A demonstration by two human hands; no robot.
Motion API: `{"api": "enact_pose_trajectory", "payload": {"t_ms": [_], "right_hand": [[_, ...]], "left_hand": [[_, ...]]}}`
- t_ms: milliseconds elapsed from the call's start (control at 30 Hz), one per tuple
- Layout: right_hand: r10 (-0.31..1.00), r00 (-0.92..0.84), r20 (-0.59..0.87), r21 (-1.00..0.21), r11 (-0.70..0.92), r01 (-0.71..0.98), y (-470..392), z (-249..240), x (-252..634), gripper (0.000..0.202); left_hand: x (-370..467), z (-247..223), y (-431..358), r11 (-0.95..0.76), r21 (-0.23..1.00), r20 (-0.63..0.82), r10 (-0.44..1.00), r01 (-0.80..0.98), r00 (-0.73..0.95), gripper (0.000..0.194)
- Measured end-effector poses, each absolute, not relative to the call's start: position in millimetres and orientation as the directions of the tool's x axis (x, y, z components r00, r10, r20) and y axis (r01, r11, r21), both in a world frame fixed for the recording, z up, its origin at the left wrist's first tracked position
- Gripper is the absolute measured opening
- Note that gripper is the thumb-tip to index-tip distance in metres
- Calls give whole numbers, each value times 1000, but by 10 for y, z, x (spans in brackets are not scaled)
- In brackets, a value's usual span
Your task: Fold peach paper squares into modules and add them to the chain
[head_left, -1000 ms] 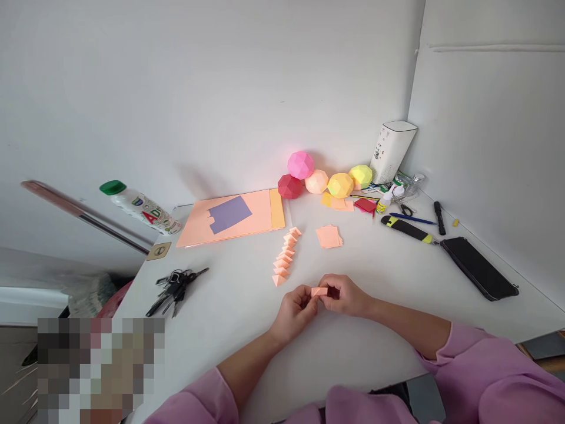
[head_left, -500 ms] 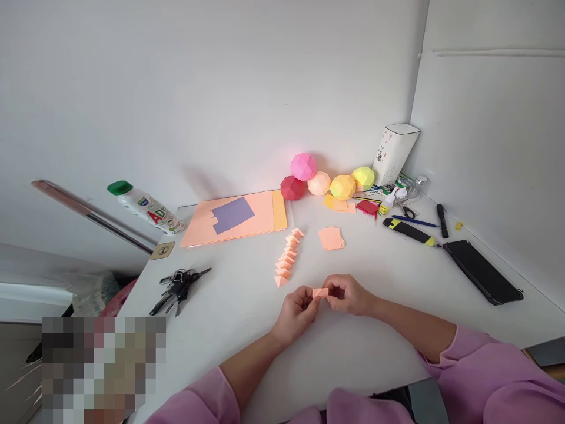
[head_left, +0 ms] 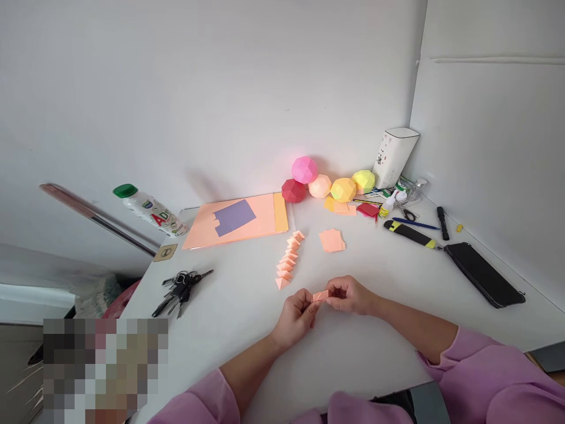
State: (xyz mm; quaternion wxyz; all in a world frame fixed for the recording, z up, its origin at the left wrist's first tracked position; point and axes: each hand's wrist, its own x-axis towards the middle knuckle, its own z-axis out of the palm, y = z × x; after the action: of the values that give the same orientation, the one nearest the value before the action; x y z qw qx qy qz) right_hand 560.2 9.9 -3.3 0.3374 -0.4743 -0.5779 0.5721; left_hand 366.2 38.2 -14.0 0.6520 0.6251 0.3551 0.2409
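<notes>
A small folded strip of peach paper (head_left: 321, 296) is held between my two hands above the front of the white table. My left hand (head_left: 296, 317) pinches its left end, and my right hand (head_left: 350, 295) grips the right end with thumb and fingers. Just beyond my left hand, several folded peach paper pieces (head_left: 286, 262) stand in a slanting row. A stack of square peach papers (head_left: 332, 240) lies behind my right hand.
Faceted paper balls (head_left: 304, 170) sit along the wall. Peach sheets (head_left: 265, 215) with a purple piece lie back left. Keys (head_left: 182, 290) and a white bottle (head_left: 152, 213) are left. Right are a cutter (head_left: 409, 233), glue (head_left: 387, 206), a pen (head_left: 415, 223) and a black pouch (head_left: 483, 274).
The paper has tilted slightly, its right end higher, while both hands keep their pinch on it. The whole view has shifted a little.
</notes>
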Motion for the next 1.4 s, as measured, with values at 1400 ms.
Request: {"api": "enact_pose_trajectory", "payload": {"t_ms": [1400], "right_hand": [[975, -221, 37, -994, 59, 93, 74, -126, 5530, 18]], "left_hand": [[3709, -43, 403, 57, 997, -80, 771, 58, 631, 35]]}}
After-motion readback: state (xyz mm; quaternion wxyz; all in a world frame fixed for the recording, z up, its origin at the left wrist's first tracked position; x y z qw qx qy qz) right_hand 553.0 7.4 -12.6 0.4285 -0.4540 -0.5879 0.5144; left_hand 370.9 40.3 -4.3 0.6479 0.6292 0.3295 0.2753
